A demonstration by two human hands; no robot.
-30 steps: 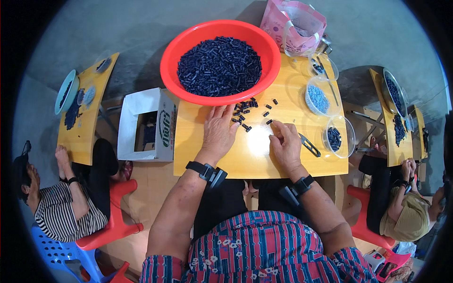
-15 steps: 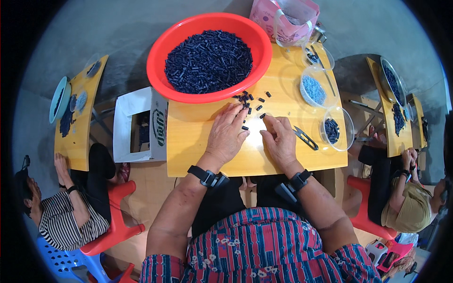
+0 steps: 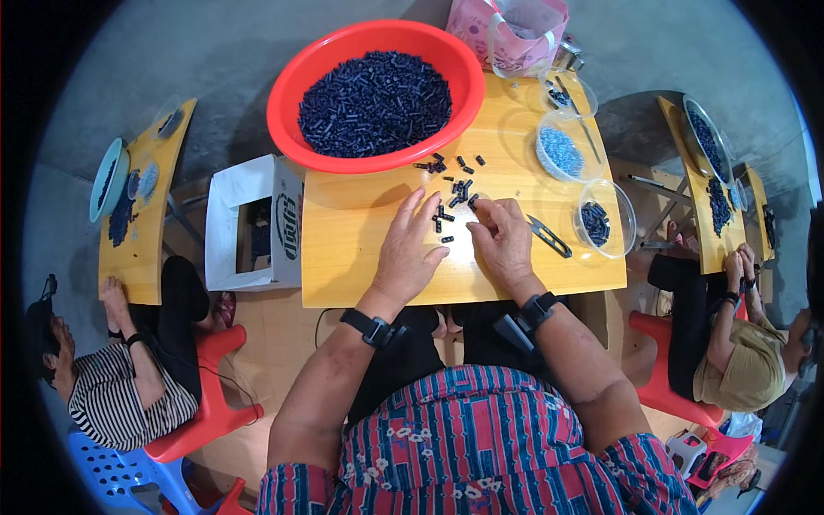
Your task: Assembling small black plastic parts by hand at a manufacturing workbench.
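Observation:
Several small dark tubular pieces lie scattered on the yellow table between my hands and toward the basin. My left hand rests at their left side, fingers spread, with nothing held; its fingertips are close to a few pieces. On the other side, my right hand has its fingers bent, the thumb apart from the index finger. That index fingertip touches or nearly touches one dark piece. A pair of black thread snips lies just right of this hand.
A red basin full of dark pieces stands at the far left of the table. Along the right are a tub of dark pieces, a tub of light-blue bits and a pink bag. Two people sit at side tables.
The dark pieces between my hands are more spread out, with several now beside my left fingertips. Both hands stay in nearly the same place; the whole view has shifted slightly.

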